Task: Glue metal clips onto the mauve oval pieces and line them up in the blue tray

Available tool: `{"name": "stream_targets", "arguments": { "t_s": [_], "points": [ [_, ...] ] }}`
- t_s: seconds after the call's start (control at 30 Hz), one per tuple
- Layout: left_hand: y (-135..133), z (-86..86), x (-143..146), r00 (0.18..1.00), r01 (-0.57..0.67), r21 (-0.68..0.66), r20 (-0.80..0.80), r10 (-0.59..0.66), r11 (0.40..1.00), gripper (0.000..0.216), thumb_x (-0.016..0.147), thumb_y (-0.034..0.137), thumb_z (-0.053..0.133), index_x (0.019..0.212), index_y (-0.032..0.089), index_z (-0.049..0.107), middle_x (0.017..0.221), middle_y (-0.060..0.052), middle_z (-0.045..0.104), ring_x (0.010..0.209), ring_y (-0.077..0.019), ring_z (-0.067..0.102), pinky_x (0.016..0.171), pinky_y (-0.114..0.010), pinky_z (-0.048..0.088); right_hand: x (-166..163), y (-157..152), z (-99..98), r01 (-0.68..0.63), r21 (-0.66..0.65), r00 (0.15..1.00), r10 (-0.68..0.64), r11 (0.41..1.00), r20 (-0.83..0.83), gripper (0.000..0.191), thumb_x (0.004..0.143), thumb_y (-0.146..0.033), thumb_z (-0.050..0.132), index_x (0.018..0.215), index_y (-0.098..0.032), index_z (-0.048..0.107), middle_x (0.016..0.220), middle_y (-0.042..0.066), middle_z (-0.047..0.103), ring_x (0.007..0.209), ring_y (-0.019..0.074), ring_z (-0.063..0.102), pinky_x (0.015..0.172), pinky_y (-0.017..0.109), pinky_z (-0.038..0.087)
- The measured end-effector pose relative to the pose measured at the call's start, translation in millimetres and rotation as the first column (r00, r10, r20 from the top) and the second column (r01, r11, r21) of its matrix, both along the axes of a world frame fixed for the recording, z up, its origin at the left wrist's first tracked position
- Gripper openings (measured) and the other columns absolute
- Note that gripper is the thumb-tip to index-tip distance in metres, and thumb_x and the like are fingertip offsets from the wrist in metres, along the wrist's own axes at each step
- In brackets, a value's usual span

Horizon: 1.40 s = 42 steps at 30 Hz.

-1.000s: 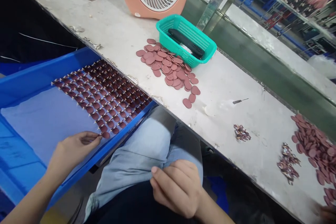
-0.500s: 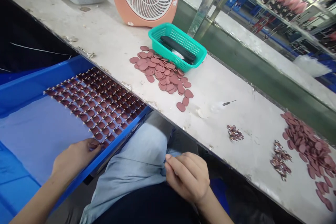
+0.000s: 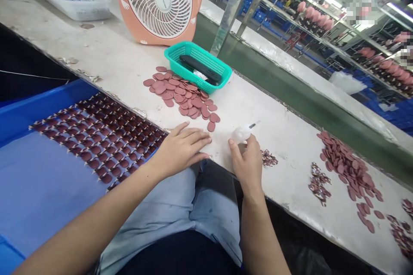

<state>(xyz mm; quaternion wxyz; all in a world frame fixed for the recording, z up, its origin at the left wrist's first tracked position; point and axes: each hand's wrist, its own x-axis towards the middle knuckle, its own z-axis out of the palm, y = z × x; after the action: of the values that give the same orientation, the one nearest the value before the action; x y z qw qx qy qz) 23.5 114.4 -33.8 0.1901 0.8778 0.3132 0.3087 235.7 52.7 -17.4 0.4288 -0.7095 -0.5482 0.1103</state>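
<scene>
My right hand is at the table's front edge, its thumb and fingers closed around a translucent white squeeze bottle with a thin dark needle tip. The bottle lies low on the table. My left hand is open and empty over the table edge, fingers stretched toward the right. Just beyond it lies a pile of flat reddish-brown oval pieces. Left of my lap, a blue tray holds rows of dark reddish pieces with small light-coloured ends, laid on a bluish sheet.
A green basket with dark objects stands behind the pile, near an orange fan. A clear tub sits far left. Small brown parts lie beside my right hand; farther right are more small parts and another oval pile.
My left hand has left the tray's rows and moved up and right to the table edge, opening. My right hand has risen from my lap to the bottle. The view has shifted.
</scene>
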Motion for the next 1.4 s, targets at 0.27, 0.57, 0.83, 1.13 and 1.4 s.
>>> {"name": "stream_targets", "arguments": {
  "t_s": [0.27, 0.57, 0.83, 1.13, 1.4],
  "points": [
    [-51.8, -5.9, -16.8, 0.916, -0.290, -0.196, 0.226, 0.331, 0.937, 0.019, 0.094, 0.026, 0.062, 0.101, 0.030, 0.078, 0.101, -0.005, 0.081, 0.095, -0.0247, 0.071, 0.091, -0.039, 0.050, -41.0, -36.5, -3.3, -0.259, 0.085, 0.841, 0.268, 0.962, -0.470, 0.029, 0.091, -0.048, 0.058, 0.100, -0.022, 0.050, 0.077, -0.003, 0.055, 0.052, 0.0094, 0.049, 0.046, 0.022, 0.045],
    [-79.7, 24.4, -15.1, 0.716, 0.180, -0.922, 0.361, 0.598, 0.342, 0.019, 0.078, 0.042, 0.081, 0.085, 0.024, 0.082, 0.080, -0.006, 0.077, 0.076, -0.0211, 0.068, 0.058, -0.025, 0.055, -63.5, -27.5, 6.8, -0.450, 0.036, 0.452, 0.262, 0.892, -0.852, 0.036, 0.071, -0.031, 0.083, 0.092, -0.021, 0.055, 0.068, -0.006, 0.059, 0.050, 0.0071, 0.051, 0.042, 0.017, 0.040],
    [-103.0, -8.5, -10.4, 0.630, -0.055, -0.613, 0.591, 0.504, 0.788, 0.051, 0.066, 0.018, 0.091, 0.109, 0.042, 0.078, 0.106, 0.000, 0.076, 0.096, -0.0210, 0.069, 0.087, -0.030, 0.058, -93.8, -45.6, -3.1, -0.355, -0.017, 0.115, 0.026, 0.935, -0.993, 0.050, 0.065, -0.036, 0.086, 0.096, -0.022, 0.050, 0.062, -0.008, 0.057, 0.045, 0.0048, 0.044, 0.041, 0.014, 0.033],
    [-103.0, -8.7, -21.4, 0.571, 0.018, -0.631, 0.643, 0.510, 0.776, 0.027, 0.089, 0.038, 0.071, 0.114, 0.030, 0.077, 0.098, -0.005, 0.075, 0.077, -0.0184, 0.069, 0.069, -0.029, 0.060, -60.7, -70.1, 2.3, -0.436, -0.136, 0.521, 0.126, 0.889, -0.844, 0.046, 0.087, -0.045, 0.066, 0.121, -0.029, 0.040, 0.076, -0.006, 0.062, 0.048, 0.0085, 0.047, 0.041, 0.018, 0.040],
    [-106.5, 14.8, -17.6, 0.429, 0.491, -0.786, 0.594, 0.680, 0.376, 0.040, 0.085, 0.055, 0.070, 0.108, 0.023, 0.079, 0.075, -0.002, 0.063, 0.060, -0.0104, 0.052, 0.058, -0.022, 0.056, -22.0, -92.7, 17.1, -0.108, 0.188, 0.776, 0.201, 0.976, -0.597, 0.048, 0.083, -0.061, 0.069, 0.117, -0.027, 0.060, 0.088, 0.004, 0.066, 0.070, 0.0195, 0.066, 0.056, 0.029, 0.052]
  ]
}}
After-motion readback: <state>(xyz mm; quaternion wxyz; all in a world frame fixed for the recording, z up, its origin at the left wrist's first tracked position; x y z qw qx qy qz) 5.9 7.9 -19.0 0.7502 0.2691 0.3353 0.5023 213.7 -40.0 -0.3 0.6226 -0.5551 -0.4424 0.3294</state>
